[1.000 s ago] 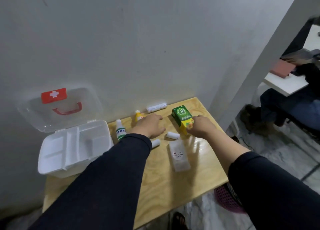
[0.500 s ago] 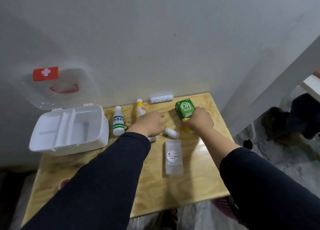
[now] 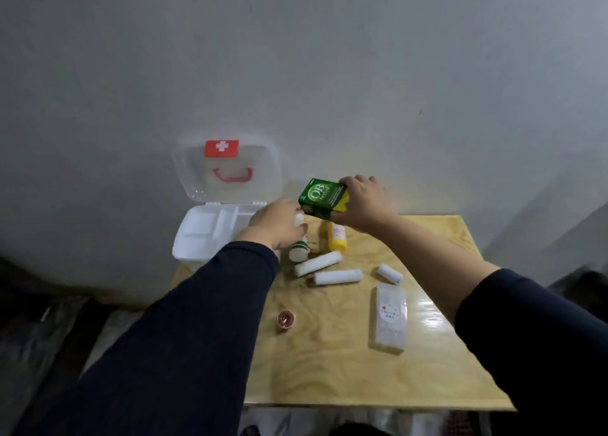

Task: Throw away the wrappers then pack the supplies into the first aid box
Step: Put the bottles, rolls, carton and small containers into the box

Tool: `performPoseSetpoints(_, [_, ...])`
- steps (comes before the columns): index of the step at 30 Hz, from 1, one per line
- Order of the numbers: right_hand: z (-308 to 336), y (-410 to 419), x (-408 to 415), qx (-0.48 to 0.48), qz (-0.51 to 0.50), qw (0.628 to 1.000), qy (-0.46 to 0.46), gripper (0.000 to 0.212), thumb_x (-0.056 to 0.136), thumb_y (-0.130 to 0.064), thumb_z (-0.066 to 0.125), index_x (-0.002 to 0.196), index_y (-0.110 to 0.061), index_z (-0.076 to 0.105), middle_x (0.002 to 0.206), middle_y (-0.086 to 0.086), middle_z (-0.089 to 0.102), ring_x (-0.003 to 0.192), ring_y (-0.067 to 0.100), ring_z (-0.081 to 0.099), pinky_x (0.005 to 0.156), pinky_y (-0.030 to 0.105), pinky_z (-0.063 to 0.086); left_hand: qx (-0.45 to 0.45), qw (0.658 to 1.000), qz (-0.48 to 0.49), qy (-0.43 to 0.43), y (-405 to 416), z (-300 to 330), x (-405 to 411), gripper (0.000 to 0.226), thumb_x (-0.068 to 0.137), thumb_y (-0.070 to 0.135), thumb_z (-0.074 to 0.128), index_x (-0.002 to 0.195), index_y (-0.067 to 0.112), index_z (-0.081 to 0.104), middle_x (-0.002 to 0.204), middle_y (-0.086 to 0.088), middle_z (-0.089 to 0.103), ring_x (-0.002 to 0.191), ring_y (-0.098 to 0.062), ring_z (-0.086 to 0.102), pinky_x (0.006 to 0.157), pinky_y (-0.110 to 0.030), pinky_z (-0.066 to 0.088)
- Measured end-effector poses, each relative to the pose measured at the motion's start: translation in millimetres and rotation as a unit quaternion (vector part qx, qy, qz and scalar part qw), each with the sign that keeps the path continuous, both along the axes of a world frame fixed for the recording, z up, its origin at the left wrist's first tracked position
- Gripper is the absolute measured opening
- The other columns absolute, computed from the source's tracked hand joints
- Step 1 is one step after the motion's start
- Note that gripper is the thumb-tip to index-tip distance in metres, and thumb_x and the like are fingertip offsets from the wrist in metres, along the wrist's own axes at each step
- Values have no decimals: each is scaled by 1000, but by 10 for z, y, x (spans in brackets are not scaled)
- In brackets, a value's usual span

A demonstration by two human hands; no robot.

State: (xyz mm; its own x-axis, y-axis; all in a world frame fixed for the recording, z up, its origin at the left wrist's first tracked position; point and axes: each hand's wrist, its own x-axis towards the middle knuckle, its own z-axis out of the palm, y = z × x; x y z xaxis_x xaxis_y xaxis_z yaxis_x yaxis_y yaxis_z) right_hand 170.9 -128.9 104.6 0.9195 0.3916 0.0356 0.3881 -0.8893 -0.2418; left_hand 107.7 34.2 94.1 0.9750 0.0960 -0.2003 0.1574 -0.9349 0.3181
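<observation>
right hand [image 3: 363,203]: grips green "OB herbal" box [image 3: 320,197], lifted | left hand [image 3: 274,226]: fingers around white bottle [image 3: 298,249]

Pale plywood table [image 3: 345,363] against a plain grey wall [image 3: 362,73], dim floor [image 3: 39,323] beside.

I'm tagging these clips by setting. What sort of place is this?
Likely a plain indoor room, not a clinic: a small plywood table pushed against a bare grey wall, with an open first aid box at its left end. The right hand holds a green box.
</observation>
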Motion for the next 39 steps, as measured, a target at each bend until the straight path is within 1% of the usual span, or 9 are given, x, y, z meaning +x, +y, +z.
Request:
performPoseSetpoints(8, [-21, 1001, -284, -62, 76, 995, 23, 68, 78, -51, 63, 134, -18, 46, 128, 5, 56, 120, 28, 47, 95, 40, 42, 4, 994, 99, 38, 1144, -121, -553, 62, 93, 45, 56, 146, 19, 39, 155, 2, 34, 137, -22, 41, 107, -35, 36])
performPoseSetpoints(11, [-109, 1267, -331, -103, 83, 991, 23, 73, 75, -59, 63, 130, -14, 49, 125, 5, 57, 119, 27, 47, 95, 39, 42, 23, 994, 90, 60, 1414, -222, -650, 75, 89, 53, 58, 150, 17, 31, 158, 0, 28, 139, -24, 39, 107, -37, 36])
performPoseSetpoints(14, [-213, 1472, -325, -144, 83, 986, 29, 60, 78, -48, 64, 124, -13, 52, 124, 7, 55, 119, 27, 46, 96, 37, 40, 33, 994, 67, 77, 1572, -334, -662, 87, 87, 60, 56, 153, 15, 23, 162, -2, 20, 146, -23, 28, 114, -38, 30])
performPoseSetpoints(16, [-302, 1592, -305, -158, 82, 983, 32, 51, 81, -38, 63, 124, -13, 53, 124, 7, 54, 119, 26, 46, 97, 36, 39, 37, 994, 45, 89, 1627, -397, -665, 87, 86, 64, 53, 152, 14, 27, 160, -5, 24, 145, -24, 28, 114, -39, 30])
performPoseSetpoints(18, [-404, 1710, -285, -156, 79, 984, 33, 46, 83, -31, 62, 124, -13, 53, 124, 7, 54, 119, 25, 47, 96, 36, 40, 47, 995, 22, 87, 1655, -447, -686, 82, 87, 67, 48, 147, 14, 34, 155, -7, 33, 141, -28, 33, 110, -40, 32])
performPoseSetpoints(21, [-542, 1876, -264, -143, 72, 985, 63, 50, 81, -30, 67, 125, -10, 52, 125, 7, 55, 119, 26, 48, 96, 37, 41, 63, 996, 1, 70, 1704, -501, -701, 84, 87, 70, 43, 149, 14, 32, 155, -6, 33, 143, -26, 30, 115, -39, 27])
performPoseSetpoints(24, [-646, 1968, -229, -125, 56, 986, 92, 61, 77, -34, 72, 128, -9, 50, 127, 10, 55, 120, 29, 49, 99, 37, 42, 79, 995, -10, 55, 1752, -557, -668, 83, 87, 71, 40, 148, 15, 34, 153, -5, 36, 142, -25, 32, 114, -39, 29])
performPoseSetpoints(30, [-809, 1994, -229, -122, 50, 987, 96, 74, 74, -47, 74, 137, -18, 47, 131, 8, 50, 126, 30, 41, 107, 38, 36, 92, 995, -17, 24, 1782, -624, -670, 79, 90, 68, 39, 147, 13, 35, 151, -5, 39, 139, -23, 36, 114, -36, 29])
performPoseSetpoints(39, [-1014, 2067, -300, -69, -20, 992, 104, 63, 80, -22, 74, 135, -9, 45, 132, 15, 47, 124, 31, 45, 104, 36, 40, 95, 995, -31, 21, 1805, -654, -675, 83, 91, 68, 35, 151, 12, 28, 158, -6, 30, 147, -22, 23, 120, -36, 15])
